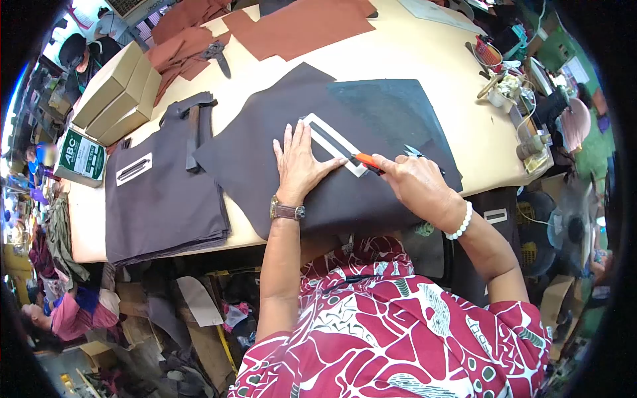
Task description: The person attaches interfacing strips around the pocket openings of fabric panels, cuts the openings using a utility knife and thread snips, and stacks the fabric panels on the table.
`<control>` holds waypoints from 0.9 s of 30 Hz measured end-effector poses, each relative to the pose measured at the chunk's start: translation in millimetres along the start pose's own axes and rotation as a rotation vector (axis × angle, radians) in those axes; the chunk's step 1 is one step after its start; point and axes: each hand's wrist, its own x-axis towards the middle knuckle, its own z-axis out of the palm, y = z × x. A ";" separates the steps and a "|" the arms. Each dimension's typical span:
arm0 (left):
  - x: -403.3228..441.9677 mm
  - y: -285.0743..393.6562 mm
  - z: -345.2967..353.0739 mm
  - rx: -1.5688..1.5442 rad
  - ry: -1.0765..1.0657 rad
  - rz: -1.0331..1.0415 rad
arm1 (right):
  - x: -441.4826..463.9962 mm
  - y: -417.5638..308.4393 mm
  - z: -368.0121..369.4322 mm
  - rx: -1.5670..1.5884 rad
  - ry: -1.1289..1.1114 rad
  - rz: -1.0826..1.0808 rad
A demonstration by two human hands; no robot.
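A dark brown sheet (259, 152) lies on the cream table, partly over a dark green cutting mat (391, 109). On the sheet rests a white rectangular frame template (322, 132) with a long slot. My left hand (297, 159) lies spread on the sheet, its fingertips and thumb pressing the template's left edge and lower end. My right hand (421, 186) is closed round an orange cutter (366, 160), whose tip meets the template's lower right end. Small snips (413, 151) lie just behind my right hand.
Left, a stack of dark sheets (166, 212) bears a hammer (193, 139) and another white template (134, 169). Cardboard boxes (116, 93) stand behind it. Reddish-brown pieces (298, 30) and dark scissors (217, 56) lie at the back. A red basket (488, 53) stands right. Other people sit around.
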 end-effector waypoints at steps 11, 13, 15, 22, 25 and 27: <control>4.5 -112.2 -47.6 0.214 0.195 -0.319 | 38.9 140.3 45.4 0.434 0.512 0.350; 0.0 -120.8 -36.6 0.319 0.135 -0.315 | 51.8 160.0 67.7 0.344 0.591 0.336; -3.5 -125.3 -26.4 0.343 0.259 -0.215 | 62.9 165.5 77.7 0.302 0.610 0.344; 45.4 -114.2 -53.1 -0.097 0.428 -0.350 | 41.0 133.5 61.4 0.136 0.827 0.183; 63.4 -125.7 -42.2 -0.915 0.306 -0.385 | -7.8 100.9 52.2 0.328 0.504 0.238; 58.1 -85.2 -60.3 -1.151 -0.011 -0.593 | -20.7 93.1 54.7 0.362 0.366 0.255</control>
